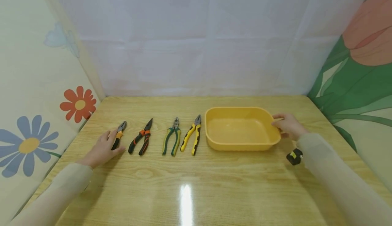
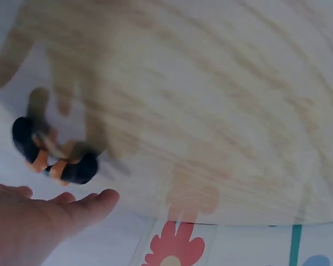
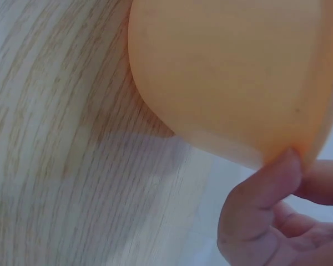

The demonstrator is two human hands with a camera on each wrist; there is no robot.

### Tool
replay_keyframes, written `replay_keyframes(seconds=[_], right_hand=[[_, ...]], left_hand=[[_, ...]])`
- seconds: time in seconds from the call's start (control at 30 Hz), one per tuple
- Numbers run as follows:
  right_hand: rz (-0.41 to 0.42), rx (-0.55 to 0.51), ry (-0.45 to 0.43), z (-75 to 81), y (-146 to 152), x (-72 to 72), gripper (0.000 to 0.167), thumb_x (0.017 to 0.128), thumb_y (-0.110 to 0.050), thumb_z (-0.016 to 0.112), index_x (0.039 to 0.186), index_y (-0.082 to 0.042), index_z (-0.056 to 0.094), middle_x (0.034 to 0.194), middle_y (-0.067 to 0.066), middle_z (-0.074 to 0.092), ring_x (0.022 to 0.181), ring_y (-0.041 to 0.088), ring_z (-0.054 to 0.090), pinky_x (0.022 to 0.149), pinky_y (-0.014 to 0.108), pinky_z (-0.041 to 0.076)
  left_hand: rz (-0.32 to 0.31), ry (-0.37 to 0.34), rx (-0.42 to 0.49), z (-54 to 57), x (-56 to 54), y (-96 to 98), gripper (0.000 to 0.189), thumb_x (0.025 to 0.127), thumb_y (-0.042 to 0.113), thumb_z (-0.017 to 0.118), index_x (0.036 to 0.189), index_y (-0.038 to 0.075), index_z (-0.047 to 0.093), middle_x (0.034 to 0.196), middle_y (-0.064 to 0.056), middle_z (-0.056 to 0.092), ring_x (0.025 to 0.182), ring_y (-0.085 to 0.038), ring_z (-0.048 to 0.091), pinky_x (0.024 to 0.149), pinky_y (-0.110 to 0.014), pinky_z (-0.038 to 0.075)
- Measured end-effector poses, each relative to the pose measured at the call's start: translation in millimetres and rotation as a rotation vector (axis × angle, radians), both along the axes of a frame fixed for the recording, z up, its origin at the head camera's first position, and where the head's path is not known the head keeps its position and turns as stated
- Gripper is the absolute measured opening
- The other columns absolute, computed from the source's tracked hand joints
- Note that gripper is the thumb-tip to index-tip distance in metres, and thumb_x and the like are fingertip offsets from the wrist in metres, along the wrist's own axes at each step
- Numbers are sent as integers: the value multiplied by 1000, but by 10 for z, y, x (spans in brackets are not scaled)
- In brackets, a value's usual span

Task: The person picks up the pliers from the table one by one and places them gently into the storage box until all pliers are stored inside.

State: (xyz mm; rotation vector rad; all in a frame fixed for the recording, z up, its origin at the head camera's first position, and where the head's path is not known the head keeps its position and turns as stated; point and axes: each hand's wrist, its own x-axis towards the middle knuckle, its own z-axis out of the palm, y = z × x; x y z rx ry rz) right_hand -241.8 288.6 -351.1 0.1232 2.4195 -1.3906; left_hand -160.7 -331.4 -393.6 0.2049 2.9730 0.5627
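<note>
My left hand (image 1: 103,149) hovers over the leftmost pliers (image 1: 119,134), which have orange-and-black handles. In the left wrist view the fingers of that hand (image 2: 55,213) are spread and look apart from the pliers (image 2: 55,160). On the right, my right hand (image 1: 289,126) pinches the right end of a yellow plastic basin (image 1: 242,146). The right wrist view shows the thumb (image 3: 261,191) against the basin's rim (image 3: 327,127), with curled fingers on the other side. Nothing lies inside the basin.
Between left hand and basin lie orange-and-black long-nose pliers (image 1: 142,137), green-handled pliers (image 1: 172,136) and yellow-and-black pliers (image 1: 192,135). A small black-and-yellow tape measure (image 1: 294,156) sits beside the right forearm. White cloth (image 1: 196,49) hangs behind the wooden table (image 1: 147,185).
</note>
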Motion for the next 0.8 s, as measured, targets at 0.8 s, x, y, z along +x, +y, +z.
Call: replay_keyframes(seconds=[0.8], right_hand=[[-5, 13, -1, 15, 0, 27, 54, 101, -8, 44, 143, 15, 20, 95, 9, 54, 74, 11, 55, 67, 33, 54]], left_hand=[[48, 161, -87, -331, -44, -4, 71, 103, 42, 44, 150, -7, 22, 138, -48, 18, 125, -67, 21, 93, -76, 26]])
